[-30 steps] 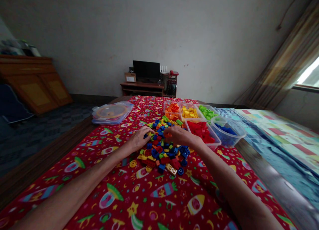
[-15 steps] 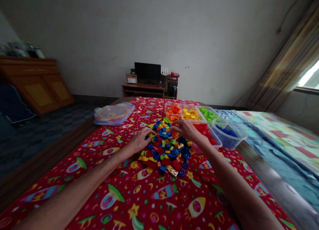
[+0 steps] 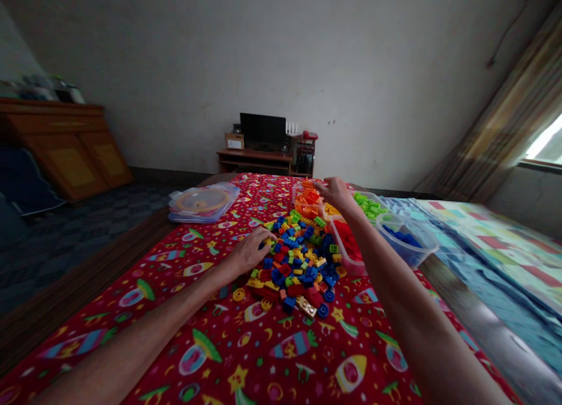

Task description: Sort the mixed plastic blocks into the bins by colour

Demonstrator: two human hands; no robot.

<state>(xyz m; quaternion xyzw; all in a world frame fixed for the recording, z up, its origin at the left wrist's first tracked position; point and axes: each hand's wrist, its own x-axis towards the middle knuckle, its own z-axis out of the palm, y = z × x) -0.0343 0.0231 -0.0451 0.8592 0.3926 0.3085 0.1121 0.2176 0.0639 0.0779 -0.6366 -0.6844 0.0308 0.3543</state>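
Observation:
A loose pile of toy building bricks [image 3: 298,258] in blue, red, yellow, green and orange lies on the red patterned cloth. At its left edge my left hand [image 3: 252,251] rests with curled fingers against the bricks; a yellow piece shows by the fingertips, but what they grip is hidden. My right hand [image 3: 337,194] hovers over the yellow bricks [image 3: 330,210], fingers pointing left toward the orange bricks [image 3: 311,198]. Its fingertips are drawn together, and anything between them is too small to make out. Red bricks [image 3: 346,241] fill a clear container below my right forearm.
Green bricks [image 3: 369,207] fill another compartment, beside a round clear tub [image 3: 415,254] of blue bricks. Stacked plastic lids [image 3: 204,203] lie at the left. A bed [image 3: 496,241] adjoins the table on the right. A desk with a monitor [image 3: 262,130] stands against the wall.
My right hand has moved up and away from the pile to above the containers. My left hand stays at the pile's left side. The view has shifted slightly.

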